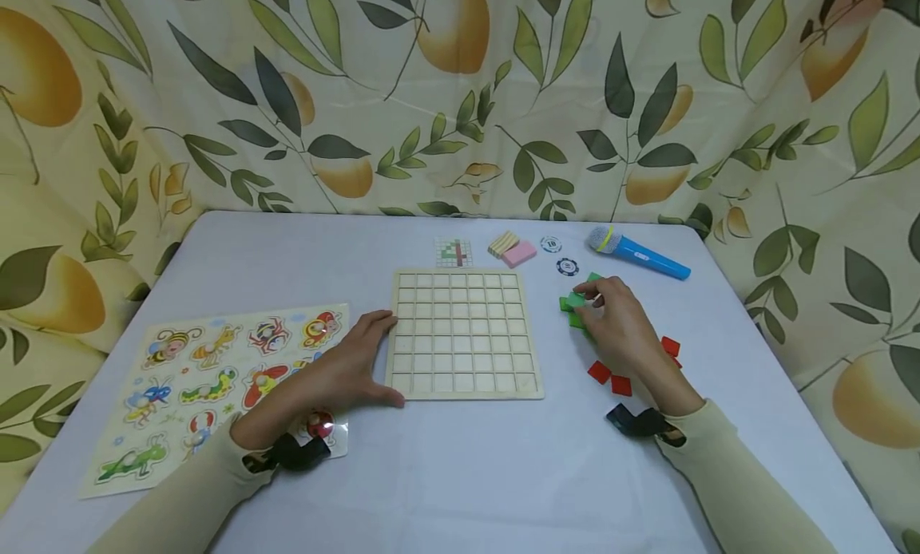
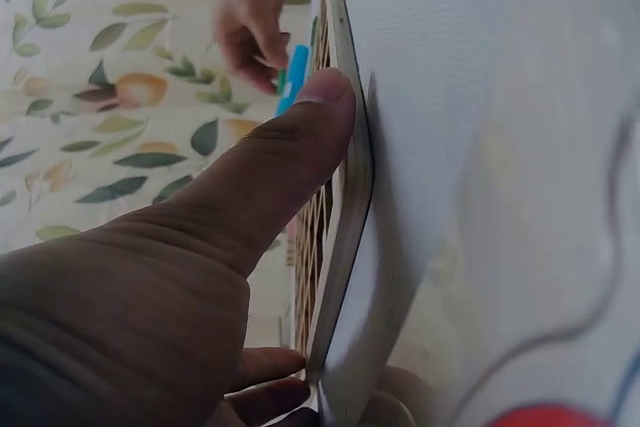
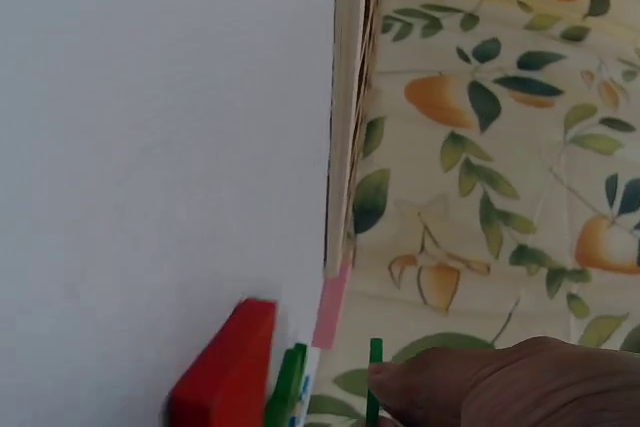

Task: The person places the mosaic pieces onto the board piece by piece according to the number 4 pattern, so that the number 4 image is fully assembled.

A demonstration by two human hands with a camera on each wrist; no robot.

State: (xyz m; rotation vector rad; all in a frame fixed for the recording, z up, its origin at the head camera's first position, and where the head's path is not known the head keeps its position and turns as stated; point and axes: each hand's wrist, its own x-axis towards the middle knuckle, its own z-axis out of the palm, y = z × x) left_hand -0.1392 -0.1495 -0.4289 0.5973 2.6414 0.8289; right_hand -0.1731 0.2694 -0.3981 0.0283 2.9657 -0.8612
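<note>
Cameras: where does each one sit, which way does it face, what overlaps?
Head: worn high, looking forward and down at the table; both sleeves, left hand and right hand show.
Left wrist: low behind the left thumb, looking along the wooden grid board toward the right hand.
Right wrist: low at the table surface, looking past the right hand's fingers holding a green tile.
Shared: all three show the board.

Head high; wrists close, board-edge (image 2: 345,207) shared

Grid board (image 1: 463,333) at table (image 1: 460,474) centre, sticker sheet (image 1: 216,378) to its left, tiles (image 1: 611,370) right, mic (image 1: 638,253) behind.
</note>
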